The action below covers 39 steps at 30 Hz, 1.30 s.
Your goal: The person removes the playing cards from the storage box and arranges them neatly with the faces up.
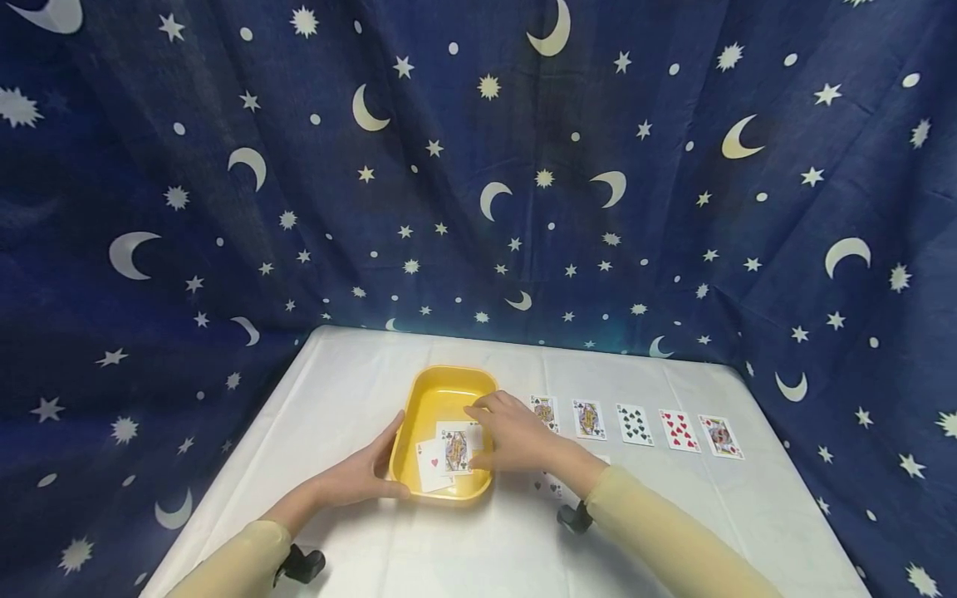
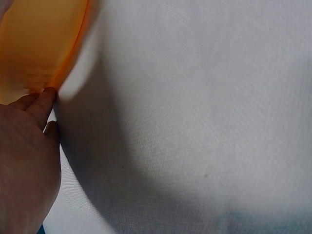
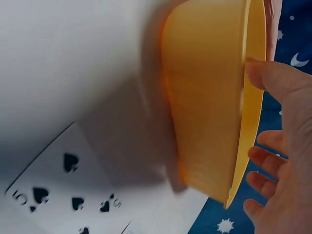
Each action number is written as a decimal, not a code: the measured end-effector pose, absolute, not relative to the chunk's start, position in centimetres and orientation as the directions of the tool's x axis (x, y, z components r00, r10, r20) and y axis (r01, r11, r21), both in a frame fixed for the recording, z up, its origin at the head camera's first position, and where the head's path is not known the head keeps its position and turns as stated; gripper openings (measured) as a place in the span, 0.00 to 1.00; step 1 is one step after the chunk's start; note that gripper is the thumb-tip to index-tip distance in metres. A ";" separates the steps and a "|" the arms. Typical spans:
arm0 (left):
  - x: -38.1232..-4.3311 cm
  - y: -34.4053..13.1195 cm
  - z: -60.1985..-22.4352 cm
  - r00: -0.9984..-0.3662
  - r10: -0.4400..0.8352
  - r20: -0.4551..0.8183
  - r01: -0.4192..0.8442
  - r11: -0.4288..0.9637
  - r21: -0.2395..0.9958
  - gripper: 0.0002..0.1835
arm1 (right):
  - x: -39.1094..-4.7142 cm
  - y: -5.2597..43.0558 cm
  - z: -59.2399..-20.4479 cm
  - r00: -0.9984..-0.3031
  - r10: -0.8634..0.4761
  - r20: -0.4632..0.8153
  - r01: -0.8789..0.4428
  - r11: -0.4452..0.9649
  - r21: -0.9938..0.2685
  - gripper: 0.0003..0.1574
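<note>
A yellow plastic basin (image 1: 449, 375) sits on the white-covered table with several playing cards in it. Among them are an ace of hearts (image 1: 424, 472) and a black-suit face card (image 1: 456, 453), overlapping near the basin's front. My left hand (image 1: 355, 473) touches the basin's outer left wall, thumb at the front corner and fingers extended along the side. Over the right rim reaches my right hand (image 1: 516, 436), its thumb inside the rim and its fingers spread, loosely bent. The right wrist view shows no card between those fingers; their tips hover close to the cards in the head view.
Right of the basin, face-up cards lie in a row: two black face cards (image 1: 589, 419), a black ten (image 1: 635, 424), a red number card (image 1: 679, 431) and a red face card (image 1: 721, 437). A five of spades (image 3: 73, 185) lies partly under my right forearm. A starry blue curtain (image 1: 478, 166) surrounds the table.
</note>
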<state>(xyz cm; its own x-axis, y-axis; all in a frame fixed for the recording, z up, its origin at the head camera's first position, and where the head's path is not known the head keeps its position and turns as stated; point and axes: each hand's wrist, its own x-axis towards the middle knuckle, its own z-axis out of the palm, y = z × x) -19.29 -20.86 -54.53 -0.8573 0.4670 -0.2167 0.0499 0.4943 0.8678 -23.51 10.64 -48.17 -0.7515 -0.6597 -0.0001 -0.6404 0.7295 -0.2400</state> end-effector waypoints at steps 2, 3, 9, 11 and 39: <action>-19.3 -20.9 -54.6 -0.857 0.470 -0.212 0.058 0.497 0.866 0.71 | -23.6 10.1 -48.2 -0.744 -0.668 -0.013 -0.646 0.724 -0.242 0.55; -19.3 -20.9 -54.6 -0.857 0.470 -0.212 0.059 0.497 0.866 0.70 | -23.6 9.9 -48.2 -0.742 -0.670 -0.019 -0.647 0.723 -0.242 0.56; -19.4 -20.9 -54.6 -0.854 0.479 -0.202 0.071 0.492 0.868 0.68 | -23.6 8.6 -48.2 -0.731 -0.677 -0.080 -0.653 0.729 -0.203 0.59; -19.4 -20.9 -54.6 -0.853 0.483 -0.198 0.076 0.489 0.869 0.68 | -23.6 8.3 -48.3 -0.723 -0.684 -0.094 -0.662 0.726 -0.185 0.59; -19.3 -21.0 -54.4 -0.853 0.487 -0.190 0.081 0.481 0.873 0.68 | -24.6 6.1 -49.6 -0.720 -0.673 -0.168 -0.672 0.737 -0.072 0.54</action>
